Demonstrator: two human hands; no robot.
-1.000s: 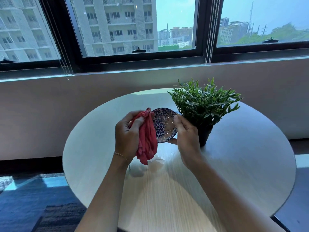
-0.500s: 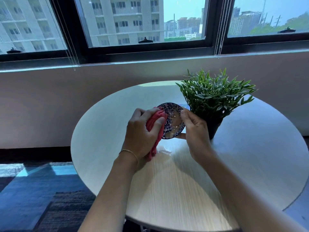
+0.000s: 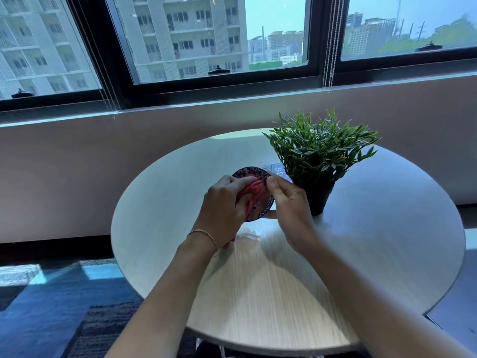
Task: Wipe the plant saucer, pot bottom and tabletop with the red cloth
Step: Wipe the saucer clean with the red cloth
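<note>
Round table (image 3: 387, 241): left hand (image 3: 222, 210) presses cloth (image 3: 254, 192) into saucer (image 3: 260, 213), right hand (image 3: 290, 205) pinching its rim, plant (image 3: 320, 151) beside.

Both forearms are bare, no sleeves anywhere in view. Only thing worn is a thin gold chain bracelet (image 3: 202, 235) on the left wrist. Right wrist has nothing.

Potted plant (image 3: 318, 156) blocks right; tabletop (image 3: 160, 208) left free.

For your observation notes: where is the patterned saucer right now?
In the head view, the saucer is held tilted above the round table, between both hands, just left of the potted plant.
</note>
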